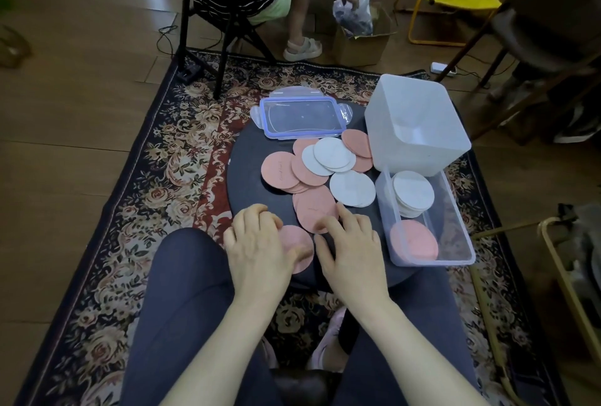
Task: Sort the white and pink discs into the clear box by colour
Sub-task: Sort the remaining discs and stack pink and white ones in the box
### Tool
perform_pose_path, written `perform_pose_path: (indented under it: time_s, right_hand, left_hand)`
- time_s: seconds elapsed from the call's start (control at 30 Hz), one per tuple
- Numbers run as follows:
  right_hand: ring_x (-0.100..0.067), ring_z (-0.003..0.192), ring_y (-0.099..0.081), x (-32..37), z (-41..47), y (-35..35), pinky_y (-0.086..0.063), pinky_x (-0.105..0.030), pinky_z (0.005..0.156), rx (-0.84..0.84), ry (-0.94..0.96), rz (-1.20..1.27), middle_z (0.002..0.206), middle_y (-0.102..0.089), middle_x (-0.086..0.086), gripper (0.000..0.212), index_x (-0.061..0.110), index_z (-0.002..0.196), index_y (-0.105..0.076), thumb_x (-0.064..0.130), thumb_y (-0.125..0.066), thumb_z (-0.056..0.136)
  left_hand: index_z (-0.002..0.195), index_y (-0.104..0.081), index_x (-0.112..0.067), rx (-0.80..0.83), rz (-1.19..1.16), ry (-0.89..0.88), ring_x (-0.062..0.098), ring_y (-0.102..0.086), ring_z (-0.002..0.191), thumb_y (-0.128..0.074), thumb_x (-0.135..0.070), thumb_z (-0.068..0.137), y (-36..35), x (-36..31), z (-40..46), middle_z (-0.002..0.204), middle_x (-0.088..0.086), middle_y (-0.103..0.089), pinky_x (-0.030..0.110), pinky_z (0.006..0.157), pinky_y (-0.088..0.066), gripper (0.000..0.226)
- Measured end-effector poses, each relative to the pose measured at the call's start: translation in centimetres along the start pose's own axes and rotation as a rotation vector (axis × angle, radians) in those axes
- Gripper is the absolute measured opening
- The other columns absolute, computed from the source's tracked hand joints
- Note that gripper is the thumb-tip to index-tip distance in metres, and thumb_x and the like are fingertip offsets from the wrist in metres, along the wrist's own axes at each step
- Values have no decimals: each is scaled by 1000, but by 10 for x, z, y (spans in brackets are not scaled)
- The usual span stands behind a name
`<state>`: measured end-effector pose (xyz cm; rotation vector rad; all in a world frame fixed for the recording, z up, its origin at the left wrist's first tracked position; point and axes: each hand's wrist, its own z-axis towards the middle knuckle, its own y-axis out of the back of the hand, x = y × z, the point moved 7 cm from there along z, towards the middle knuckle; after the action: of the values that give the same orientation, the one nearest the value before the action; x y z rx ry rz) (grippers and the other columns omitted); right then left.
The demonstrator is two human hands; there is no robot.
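Observation:
Pink and white discs lie scattered on a round black table (247, 184). My left hand (257, 243) grips a pink disc (297, 243) at the table's near edge, thumb on top. My right hand (351, 243) rests with fingertips on another pink disc (313, 207). A white disc (353, 187) lies just beyond it, and a mixed pile (328, 158) sits further back. The clear box (461, 243) stands at the right, holding a white stack (413, 192) at its far end and a pink stack (414, 239) at its near end.
A clear lid with a blue rim (302, 116) lies at the table's back. A large white tub (416, 125) lies tipped behind the clear box. Another person sits on a chair (208, 15) beyond the rug, near a cardboard box (361, 44). My knees flank the table.

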<state>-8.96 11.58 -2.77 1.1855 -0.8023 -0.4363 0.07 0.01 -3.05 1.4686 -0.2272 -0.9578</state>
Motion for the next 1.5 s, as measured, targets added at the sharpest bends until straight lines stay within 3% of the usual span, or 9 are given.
perform_pose_path:
  time_s: [0.13,0.3,0.43,0.53,0.73,1.03,1.13,1.3,1.5]
  right_hand:
    - [-20,91,-48,-1,14,5,-43,-35,69,-72,-84,144,98,-58,8,13,20,90,-56,32,-59,86]
    - [-18,106,-43,-7,21,1,-38,-30,73,-7,-197,193,113,-53,8,43,19,117,-51,37,-67,81]
    - [-19,115,-40,-12,21,-2,-40,-33,86,39,-263,261,121,-48,4,56,22,130,-44,29,-68,80]
    - [-17,113,-44,-17,19,-1,-43,-36,87,35,-344,382,120,-46,4,63,25,134,-38,21,-68,78]
    - [-20,99,-56,-19,12,-2,-36,-29,73,95,-363,518,110,-60,7,32,22,118,-47,14,-58,89]
    - [0,45,-49,-19,8,-2,-39,-14,53,9,-506,988,60,-59,6,8,15,89,-57,21,-61,91]
    - [0,44,-48,-9,12,-5,-40,-18,56,47,-480,960,57,-58,7,10,19,86,-55,25,-62,91]
    - [-3,55,-52,-3,17,-9,-41,-23,62,59,-429,892,67,-61,11,9,27,84,-55,31,-62,89]
    - [-18,85,-51,2,7,3,-49,-36,57,15,-43,124,103,-45,6,18,27,109,-55,34,-53,92]
  left_hand:
    - [84,-48,-20,41,-82,4,24,-52,86,-83,-41,64,4,-6,0,85,-4,-52,31,70,-26,45]
    - [106,-56,-24,125,-467,123,13,-57,96,-65,-23,87,1,4,-8,105,-11,-61,24,77,-38,21]
    - [91,-58,-18,93,-955,469,27,-67,58,-59,-15,93,5,23,-3,96,1,-61,30,48,-53,4]
    - [105,-52,-7,166,-1308,642,17,-69,54,-51,-6,98,-6,22,3,103,6,-58,43,63,-61,7]
    - [123,-49,-6,176,-1496,655,15,-73,75,-35,21,87,-21,12,12,117,9,-59,45,83,-58,47]
    - [118,-57,-7,303,-1482,573,22,-70,98,-47,-3,98,-31,13,14,114,10,-69,36,79,-58,23]
    - [117,-58,-7,356,-1456,537,22,-70,93,-56,-22,95,-30,12,14,109,11,-70,34,74,-58,27]
    - [113,-57,-7,333,-1501,540,25,-71,94,-59,4,89,-30,12,13,110,12,-70,32,66,-59,27]
    - [119,-53,-6,114,-1506,631,17,-71,88,-49,3,96,-30,23,12,114,11,-66,32,66,-60,25]
